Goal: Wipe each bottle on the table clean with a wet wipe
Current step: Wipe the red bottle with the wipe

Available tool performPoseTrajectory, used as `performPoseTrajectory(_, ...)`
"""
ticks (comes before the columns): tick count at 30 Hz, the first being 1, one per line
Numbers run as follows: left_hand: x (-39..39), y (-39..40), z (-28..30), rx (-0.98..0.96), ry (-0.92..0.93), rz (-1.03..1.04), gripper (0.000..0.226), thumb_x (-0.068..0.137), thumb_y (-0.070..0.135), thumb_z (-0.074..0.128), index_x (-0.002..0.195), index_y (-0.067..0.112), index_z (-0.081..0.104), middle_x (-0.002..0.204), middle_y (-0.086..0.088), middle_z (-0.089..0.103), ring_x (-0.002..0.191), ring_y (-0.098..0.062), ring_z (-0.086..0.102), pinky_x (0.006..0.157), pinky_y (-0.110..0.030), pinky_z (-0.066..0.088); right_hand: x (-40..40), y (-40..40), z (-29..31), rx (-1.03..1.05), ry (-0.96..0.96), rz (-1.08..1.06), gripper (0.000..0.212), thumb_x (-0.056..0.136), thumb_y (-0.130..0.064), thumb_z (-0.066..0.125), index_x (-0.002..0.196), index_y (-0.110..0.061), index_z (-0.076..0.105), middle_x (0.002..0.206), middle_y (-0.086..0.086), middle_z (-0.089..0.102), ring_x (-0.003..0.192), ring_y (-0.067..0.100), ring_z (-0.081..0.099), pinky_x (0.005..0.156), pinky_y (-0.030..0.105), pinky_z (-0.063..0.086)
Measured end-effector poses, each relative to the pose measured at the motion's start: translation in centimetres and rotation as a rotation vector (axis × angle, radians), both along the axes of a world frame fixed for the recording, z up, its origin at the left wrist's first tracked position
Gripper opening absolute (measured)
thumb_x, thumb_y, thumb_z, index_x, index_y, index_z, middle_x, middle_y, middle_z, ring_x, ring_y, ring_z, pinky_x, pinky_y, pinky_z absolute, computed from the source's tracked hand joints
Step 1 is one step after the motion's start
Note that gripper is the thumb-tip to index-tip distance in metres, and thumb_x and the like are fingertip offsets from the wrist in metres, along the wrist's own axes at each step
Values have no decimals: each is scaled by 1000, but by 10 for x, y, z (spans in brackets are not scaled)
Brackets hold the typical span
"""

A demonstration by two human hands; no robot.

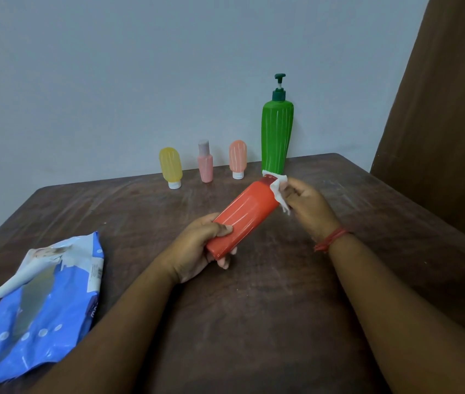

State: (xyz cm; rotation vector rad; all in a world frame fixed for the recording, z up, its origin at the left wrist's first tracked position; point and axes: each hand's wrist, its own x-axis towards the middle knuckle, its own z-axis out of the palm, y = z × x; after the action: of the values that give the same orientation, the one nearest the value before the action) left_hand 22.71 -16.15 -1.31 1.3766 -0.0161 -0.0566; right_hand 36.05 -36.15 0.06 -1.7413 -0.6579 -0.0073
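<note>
Both hands are working on one bottle above the middle of the desk (254, 322). The left hand (200, 245) is gripping the base of a red bottle (244, 218), thumb over the top and fingers curled underneath, holding it tilted so its neck is pointing up and away from the person. The right hand (308, 206) is pinching a white wet wipe (278, 189) and pressing it around the red bottle's neck and cap end, with a corner of the wipe hanging loose below the fingers. A red thread band (332, 239) is circling the right wrist.

Just behind the red bottle's neck, a tall green pump bottle (276, 135) is standing upright near the far edge of the desk. Further left of the red bottle's neck, along that same far edge, a peach tube (237, 158), a pink bottle (205, 163) and a yellow tube (171, 166) are standing in a row, apart from one another. Well to the left of the red bottle's base, a blue pack of wipes (43, 308) is lying flat with its flap peeled open.

The step in hand appears to be cleaning the red bottle's top. Next, the bottle likely needs setting down upright and another bottle picking up, possibly with a fresh wipe if this one is soiled.
</note>
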Motion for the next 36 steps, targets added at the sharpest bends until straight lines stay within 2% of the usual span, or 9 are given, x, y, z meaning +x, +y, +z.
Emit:
performPoseTrajectory(5, 1, -2, -1, 46, 2, 22, 49, 82, 20, 59, 127, 4, 52, 73, -23, 61, 44, -22, 50, 48, -31, 49, 5, 5, -9, -28, -229, -332, 25, 102, -32, 55, 82, -19, 63, 74, -6, 62, 69, 8, 57, 60, 26, 42)
performPoseTrajectory(9, 2, -4, 0, 122, 4, -25, 34, 83, 19, 60, 114, 6, 56, 71, -23, 60, 42, -22, 50, 48, -31, 48, 4, 11, -10, 278, 101, 88, 31, 107, -24, 43, 103, -19, 73, 116, 3, 72, 112, 26, 67, 96, 35, 54)
performPoseTrajectory(12, 1, -5, 0, 167, 4, -28, 35, 84, 21, 61, 114, 5, 55, 73, -22, 62, 44, -22, 53, 49, -30, 49, 1, 13, -9, 358, 197, 143, 35, 108, -20, 39, 101, -12, 73, 123, 8, 70, 118, 31, 64, 104, 42, 51)
performPoseTrajectory(17, 1, -4, -3, 214, -6, 33, 44, 85, 27, 63, 122, 5, 54, 77, -20, 65, 53, -23, 58, 51, -27, 49, -2, 22, -10, -63, -140, -305, 40, 109, -33, 38, 108, -13, 73, 97, 2, 72, 89, 19, 66, 69, 25, 51)
performPoseTrajectory(22, 0, -3, -5, 206, -16, 52, 48, 85, 29, 65, 127, 9, 53, 80, -18, 67, 57, -22, 60, 56, -28, 51, 0, 19, -9, -141, -325, -509, 41, 106, -39, 45, 89, -10, 69, 74, 2, 64, 69, 16, 59, 56, 23, 36)
performPoseTrajectory(26, 2, -2, -5, 194, -12, 72, 50, 85, 30, 65, 130, 11, 52, 79, -17, 68, 59, -24, 61, 54, -26, 51, 0, 15, -7, -147, -198, -495, 42, 107, -40, 42, 74, -17, 58, 65, -6, 54, 63, 6, 51, 53, 21, 33)
performPoseTrajectory(29, 4, -2, -5, 173, -7, 83, 51, 84, 30, 65, 131, 13, 51, 79, -17, 68, 59, -25, 61, 53, -26, 51, 1, 15, -9, -90, -58, -396, 37, 107, -38, 43, 88, -16, 65, 79, -1, 64, 74, 9, 59, 64, 22, 46)
performPoseTrajectory(32, 4, -1, -5, 139, -5, 80, 50, 84, 29, 63, 130, 13, 51, 77, -17, 66, 59, -27, 62, 52, -26, 50, -3, 23, -13, 206, 211, -135, 28, 107, -29, 46, 104, -16, 70, 99, 4, 74, 95, 18, 69, 90, 39, 56)
performPoseTrajectory(36, 3, -2, -4, 130, -11, 74, 46, 86, 28, 63, 129, 16, 51, 79, -15, 67, 62, -28, 64, 53, -28, 52, -16, 34, -9, 550, 465, 59, 26, 108, -17, 41, 119, -9, 63, 109, 4, 74, 104, 14, 69, 95, 35, 55)
